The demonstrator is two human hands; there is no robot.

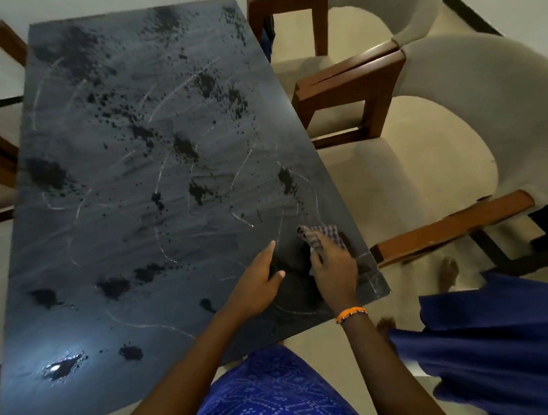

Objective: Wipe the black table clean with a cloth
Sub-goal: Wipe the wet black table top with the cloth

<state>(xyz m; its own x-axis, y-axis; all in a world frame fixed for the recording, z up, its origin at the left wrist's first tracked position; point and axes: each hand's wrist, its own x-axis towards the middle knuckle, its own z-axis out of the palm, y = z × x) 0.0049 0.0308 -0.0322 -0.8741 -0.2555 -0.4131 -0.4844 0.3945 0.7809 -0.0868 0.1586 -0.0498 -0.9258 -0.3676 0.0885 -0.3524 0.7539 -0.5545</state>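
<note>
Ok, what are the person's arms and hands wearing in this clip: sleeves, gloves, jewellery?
Both forearms are bare, with no sleeves or gloves in view. The right hand has a beaded bracelet at the wrist, mostly orange with some dark and white beads. The left hand shows no rings or bands.

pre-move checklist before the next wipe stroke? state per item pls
1. Checkered cloth under right hand: ok, pressed on the black table.
2. Left hand out of the stroke path: not ok, it rests flat on the table right beside the cloth.
3. Cloth fully on the top: ok, though near the right edge.
4. Table clean: not ok, dark wet splotches and pale smear arcs cover most of it.
5. Chairs clear of the table edge: ok.
6. Cloth dampness: cannot tell.
</note>
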